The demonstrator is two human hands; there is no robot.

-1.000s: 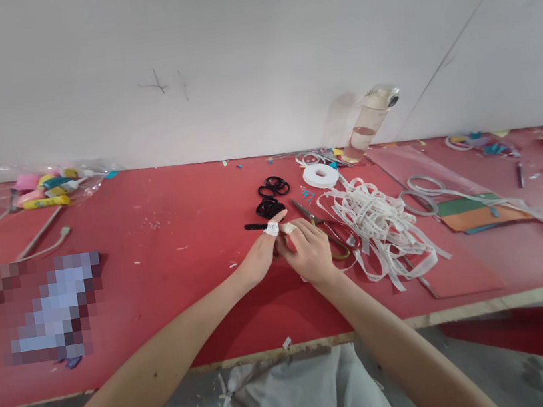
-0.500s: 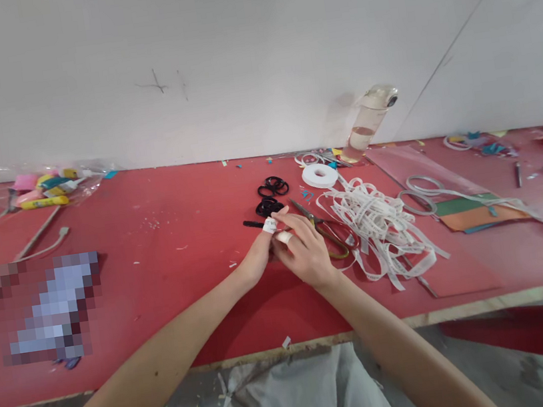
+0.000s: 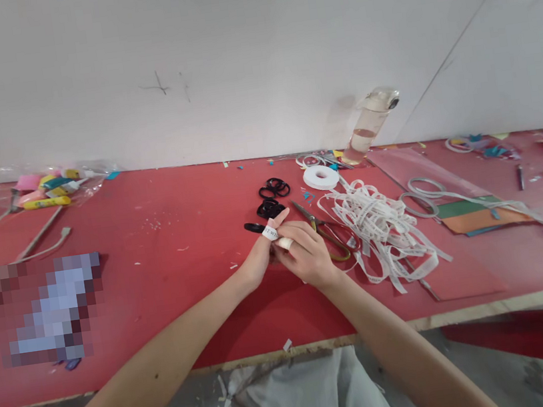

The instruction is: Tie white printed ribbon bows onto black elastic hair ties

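Observation:
My left hand [image 3: 258, 259] and my right hand [image 3: 305, 253] meet over the middle of the table, fingers closed together. A black elastic hair band [image 3: 253, 227] sticks out to the left from between the fingers of my left hand. At the fingertips lies a white printed label [image 3: 270, 232], pinched between the two hands. A white wrap [image 3: 285, 242] circles a finger of my right hand. Just beyond the hands are loose black hair bands [image 3: 273, 188] in small piles. Scissors [image 3: 322, 223] with open blades rest right of my right hand. The palms' undersides are hidden.
A heap of white printed ribbon [image 3: 380, 222] lies to the right, with a white tape roll [image 3: 321, 177] behind. A bottle [image 3: 372, 125] stands by the white partition [image 3: 232, 67]. Bagged coloured packets [image 3: 50, 187] sit far left on the red table [image 3: 156, 246].
The hair band's loop shows wider at the left of my hands. More print shows on the label, and my right fingers have curled in slightly.

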